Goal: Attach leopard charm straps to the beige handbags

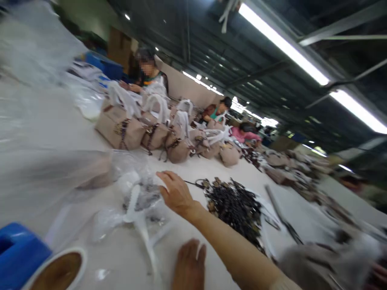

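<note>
Overhead, bright tube lights [284, 44] hang beneath a dark roof, and a long white desk [199, 171] stretches away at a slant. Across it reaches the right hand [175, 193], palm down, fingers loosely extended and a little parted, with nothing seen in its hold. Just beside its fingertips, on the left, lies a clear plastic bag [146, 193] with small dark bits in it; whether they touch, I cannot tell. White strips [132, 203] lie over that bag, left of both hands. Nearer the viewer, the left hand [187, 266] is blurred, fingers close together, a pale sliver showing beside the thumb; whether it grips anything I cannot tell. Right of the right hand, beyond its forearm, spreads a heap of dark straps [232, 205]. At lower left are a blue object [28, 257] and a white-rimmed container [84, 262], brown inside. Farther off stand beige handbags [110, 121] with white-wrapped handles, and behind them sit co-workers [246, 135].
</note>
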`<action>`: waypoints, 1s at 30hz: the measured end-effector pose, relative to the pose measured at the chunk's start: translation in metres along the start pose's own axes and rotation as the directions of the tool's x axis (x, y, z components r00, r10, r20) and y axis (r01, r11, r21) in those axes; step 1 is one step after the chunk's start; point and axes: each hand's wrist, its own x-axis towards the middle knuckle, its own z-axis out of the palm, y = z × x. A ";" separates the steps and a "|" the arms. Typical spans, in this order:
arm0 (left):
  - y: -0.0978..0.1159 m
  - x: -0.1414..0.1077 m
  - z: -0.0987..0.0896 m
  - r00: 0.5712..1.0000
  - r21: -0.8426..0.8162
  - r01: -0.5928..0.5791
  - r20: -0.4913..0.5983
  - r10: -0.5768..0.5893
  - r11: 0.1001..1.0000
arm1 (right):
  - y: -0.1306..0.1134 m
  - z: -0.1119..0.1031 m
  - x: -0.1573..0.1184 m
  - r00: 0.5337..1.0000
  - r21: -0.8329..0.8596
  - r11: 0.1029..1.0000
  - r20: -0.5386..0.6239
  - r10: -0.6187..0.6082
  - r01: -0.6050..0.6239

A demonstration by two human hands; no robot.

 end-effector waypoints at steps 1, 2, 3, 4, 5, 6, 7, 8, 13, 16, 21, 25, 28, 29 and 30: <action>-0.003 0.004 0.008 1.000 0.084 0.002 0.003 -0.002 0.996 | 0.007 0.006 -0.022 0.999 0.017 0.999 0.000 0.050 -0.050; -0.005 0.007 0.014 1.000 0.160 0.006 -0.004 -0.005 0.987 | 0.014 0.011 -0.045 0.994 0.020 0.994 0.004 0.111 -0.111; -0.006 0.008 0.017 1.000 0.224 0.012 -0.013 -0.010 0.975 | 0.022 0.015 -0.069 0.986 0.015 0.986 0.014 0.168 -0.168; -0.006 0.009 0.018 1.000 0.290 0.012 -0.024 -0.005 0.957 | 0.030 0.019 -0.092 0.975 0.001 0.976 0.031 0.220 -0.220; -0.006 0.008 0.018 1.000 0.341 0.002 -0.028 0.008 0.940 | 0.038 0.021 -0.114 0.963 -0.019 0.964 0.052 0.266 -0.265; -0.005 0.007 0.016 0.999 0.386 -0.014 -0.028 0.027 0.922 | 0.047 0.022 -0.134 0.950 -0.040 0.952 0.071 0.306 -0.303; -0.004 0.006 0.013 0.998 0.423 -0.041 -0.020 0.054 0.905 | 0.056 0.022 -0.152 0.938 -0.058 0.942 0.087 0.335 -0.331; -0.003 0.004 0.011 0.996 0.451 -0.072 -0.008 0.084 0.890 | 0.065 0.021 -0.168 0.929 -0.070 0.933 0.092 0.359 -0.354; -0.001 0.003 0.003 0.990 0.504 -0.136 0.030 0.140 0.853 | 0.086 0.002 -0.219 0.902 -0.071 0.903 0.061 0.427 -0.423; 0.005 0.003 -0.002 0.987 0.520 -0.159 0.070 0.144 0.839 | 0.067 -0.011 -0.242 0.897 -0.025 0.897 0.039 0.441 -0.440; 0.022 0.004 -0.017 0.985 0.499 -0.162 0.140 0.105 0.851 | -0.004 -0.023 -0.311 0.914 0.106 0.910 -0.009 0.405 -0.401; 0.041 0.008 -0.031 0.977 0.510 -0.061 0.208 -0.054 0.858 | -0.038 -0.022 -0.375 0.978 0.071 0.976 0.049 0.204 -0.207; 0.056 0.000 -0.048 0.980 0.473 0.003 0.175 -0.097 0.881 | -0.028 -0.017 -0.401 0.983 -0.014 0.984 -0.045 0.178 -0.179; 0.060 -0.006 -0.055 0.982 0.453 0.025 0.154 -0.106 0.891 | -0.019 -0.016 -0.406 0.978 -0.043 0.981 -0.095 0.185 -0.189; 0.064 -0.013 -0.062 0.984 0.437 0.042 0.135 -0.112 0.898 | -0.009 -0.015 -0.409 0.973 -0.069 0.978 -0.135 0.188 -0.198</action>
